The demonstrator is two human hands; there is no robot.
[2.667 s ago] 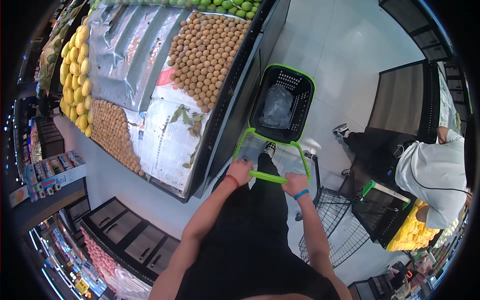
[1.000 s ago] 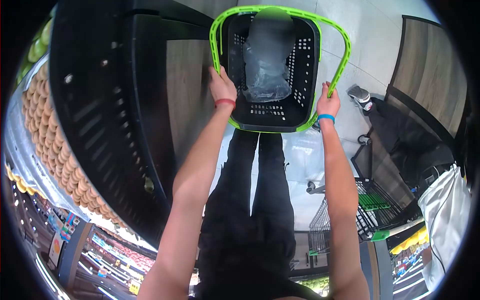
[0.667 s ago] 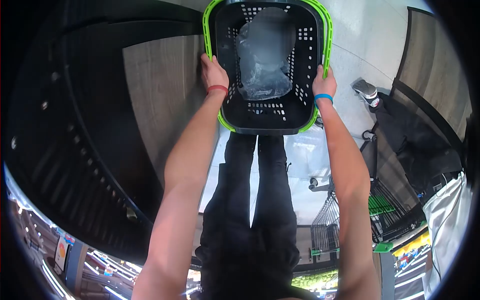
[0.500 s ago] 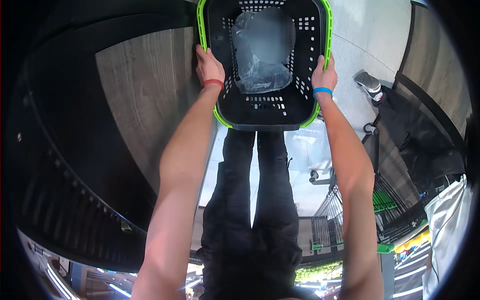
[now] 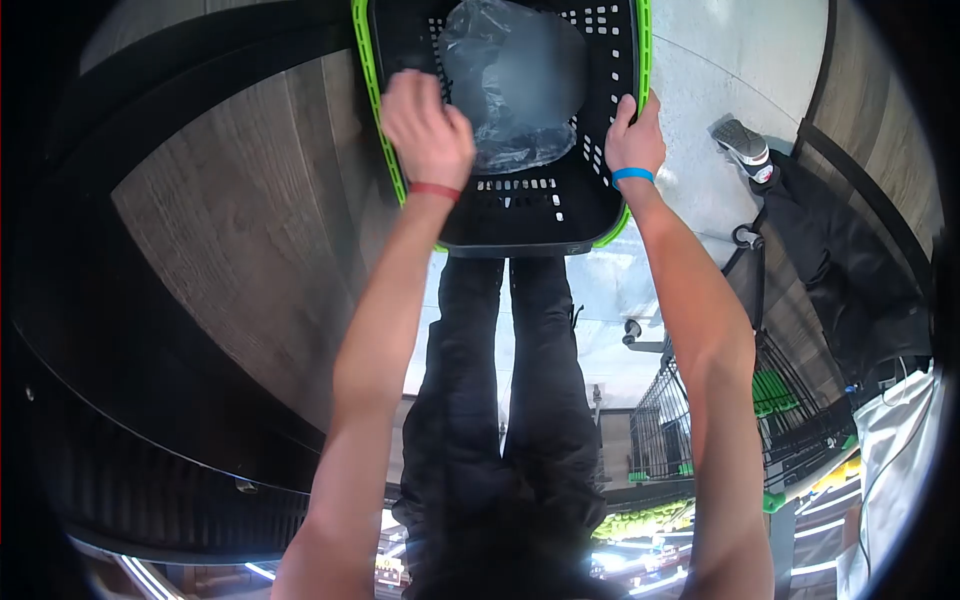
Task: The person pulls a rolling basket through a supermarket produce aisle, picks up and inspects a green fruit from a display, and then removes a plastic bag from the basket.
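A black shopping basket (image 5: 515, 220) with a bright green rim is in front of me at the top of the view. Inside it lies a clear crinkled plastic bag (image 5: 485, 60); a blurred round patch covers part of it, so its contents cannot be made out. My right hand (image 5: 636, 140), with a blue wristband, grips the basket's right rim. Over the left wall and rim is my left hand (image 5: 425, 125), wearing a red wristband. Its fingers are stretched out, somewhat smeared by motion, and hold nothing I can see.
Wood-patterned panels with a black edge (image 5: 240, 230) curve along the left. On the right is a wire shopping cart (image 5: 665, 420) with green parts. Another person's dark trouser leg (image 5: 810, 240) and grey shoe (image 5: 742, 145) are beyond it on the pale floor (image 5: 700, 60).
My left hand has let go of the left rim and moved inward over the basket's edge. The basket has shifted slightly left and up in view, with my right hand still on it.
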